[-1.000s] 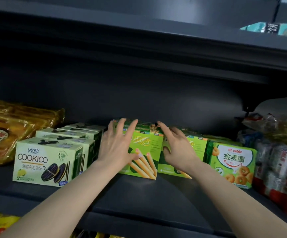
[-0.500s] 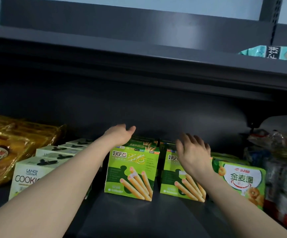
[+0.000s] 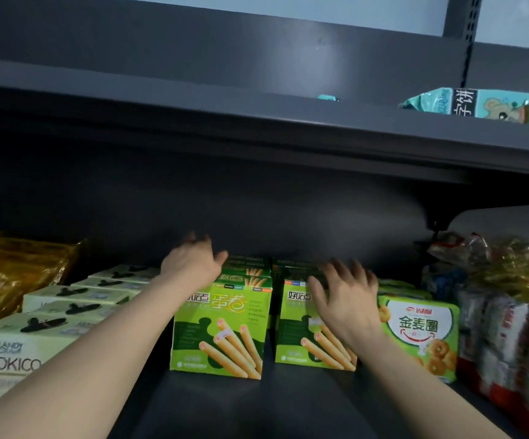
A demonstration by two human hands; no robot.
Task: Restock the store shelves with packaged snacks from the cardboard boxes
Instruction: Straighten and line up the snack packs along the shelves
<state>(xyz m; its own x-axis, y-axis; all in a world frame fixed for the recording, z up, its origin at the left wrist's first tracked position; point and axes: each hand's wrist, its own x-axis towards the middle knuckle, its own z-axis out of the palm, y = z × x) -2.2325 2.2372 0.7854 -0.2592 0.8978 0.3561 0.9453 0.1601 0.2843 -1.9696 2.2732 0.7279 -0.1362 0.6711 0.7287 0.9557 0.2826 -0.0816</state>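
Green egg-roll boxes (image 3: 220, 324) in two rows; left hand (image 3: 193, 264) and right hand (image 3: 347, 299) spread above, grasping nothing. Risk: a careless nudge topples front boxes off shelf (image 3: 257, 403).

Snack aisle of a retail shop, seen at shelf height.

Dark grey metal shelf (image 3: 257, 403) with a perforated upright (image 3: 461, 17) carries packaged goods faced outward in rows: green egg-roll boxes (image 3: 222, 327), pale Cookico biscuit boxes (image 3: 12, 353), a ring-cookie box (image 3: 421, 331), gold-wrapped packs (image 3: 12, 270) to the left and clear-wrapped bundles (image 3: 510, 318) to the right. On the upper shelf (image 3: 193, 103) lies a teal biscuit bag (image 3: 485, 106). Identical boxes lined up one behind another mark this as store display shelving.
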